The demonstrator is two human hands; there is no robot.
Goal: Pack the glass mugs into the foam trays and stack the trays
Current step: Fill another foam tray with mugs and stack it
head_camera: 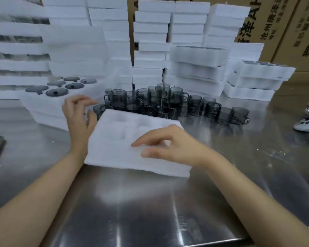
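Empty foam tray [121, 150] lying mid-bench [150, 202], pockets facing up, none filled. Right hand [169, 145] resting on top at tray's 4 o'clock, fingers relaxed, gripping nothing. Left hand [78, 114] hovering at tray's 10 o'clock edge, fingers loosely curled, holding nothing. Glass mugs [161, 102] crowding at tray's 12 o'clock, some piled up. Filled tray [43, 106] sitting farther out at 10 o'clock. Foam likely handling light, soft, denting easily: taking by opposite edges. Mugs likely handling slick, fragile: taking by handle, singly
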